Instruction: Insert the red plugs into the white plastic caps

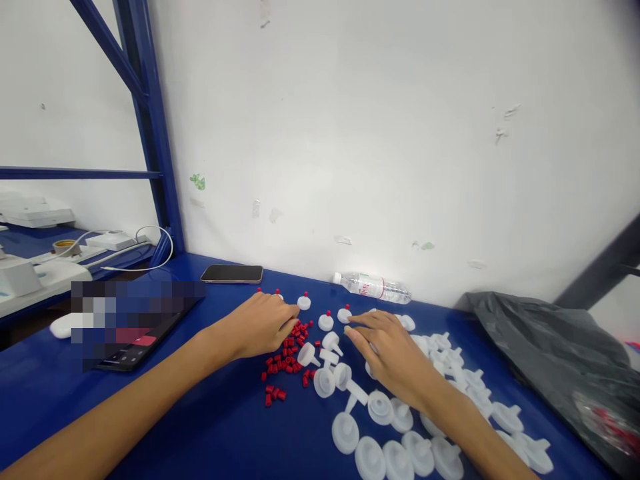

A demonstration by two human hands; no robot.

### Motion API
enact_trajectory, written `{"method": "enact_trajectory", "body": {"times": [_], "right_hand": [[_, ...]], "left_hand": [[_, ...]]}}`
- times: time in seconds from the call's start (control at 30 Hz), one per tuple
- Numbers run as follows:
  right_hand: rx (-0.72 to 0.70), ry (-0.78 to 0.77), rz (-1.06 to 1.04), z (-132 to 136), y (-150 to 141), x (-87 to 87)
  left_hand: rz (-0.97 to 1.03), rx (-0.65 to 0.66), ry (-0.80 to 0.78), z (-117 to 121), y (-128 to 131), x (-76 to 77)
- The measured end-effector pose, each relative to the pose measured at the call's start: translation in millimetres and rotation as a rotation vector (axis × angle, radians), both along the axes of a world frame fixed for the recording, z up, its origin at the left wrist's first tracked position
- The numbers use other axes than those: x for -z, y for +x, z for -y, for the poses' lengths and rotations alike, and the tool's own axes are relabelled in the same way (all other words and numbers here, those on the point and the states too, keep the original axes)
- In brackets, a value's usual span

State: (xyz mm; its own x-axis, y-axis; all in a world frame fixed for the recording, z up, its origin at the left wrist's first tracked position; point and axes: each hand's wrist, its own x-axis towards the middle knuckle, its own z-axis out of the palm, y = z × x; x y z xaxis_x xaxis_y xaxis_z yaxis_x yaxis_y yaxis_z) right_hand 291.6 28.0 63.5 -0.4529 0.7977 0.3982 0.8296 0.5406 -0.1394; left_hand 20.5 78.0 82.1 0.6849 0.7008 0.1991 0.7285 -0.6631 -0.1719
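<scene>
My left hand (263, 325) rests on the blue table (210, 427), fingers curled and pinched at the edge of a heap of small red caps (287, 360); what the fingertips hold is too small to name. My right hand (387, 350) lies palm down, fingers stretched out over several white plastic disc parts with stems (380, 407). A few white parts with red caps fitted (325, 321) stand just beyond both hands.
A dark phone (233, 273) and a lying water bottle (373, 287) sit near the white wall. A tablet (133, 333) lies at the left. A grey plastic bag (555, 353) covers the table's right side. Blue shelving with cables (145, 133) stands at the left.
</scene>
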Motion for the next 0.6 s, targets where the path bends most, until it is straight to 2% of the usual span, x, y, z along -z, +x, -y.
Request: {"method": "enact_trajectory", "body": {"times": [0.2,0.4,0.6], "right_hand": [[-0.058,-0.087,-0.035,9,0,-10.2],[-0.184,-0.158,0.034,12,-3,-6.3],[-0.099,-0.097,0.029,8,0,-0.6]], "left_hand": [[0.019,-0.005,-0.073,1,-2,-0.8],[0.035,0.006,-0.152,5,0,-1.4],[0.027,-0.015,-0.190,7,-1,-0.5]]}}
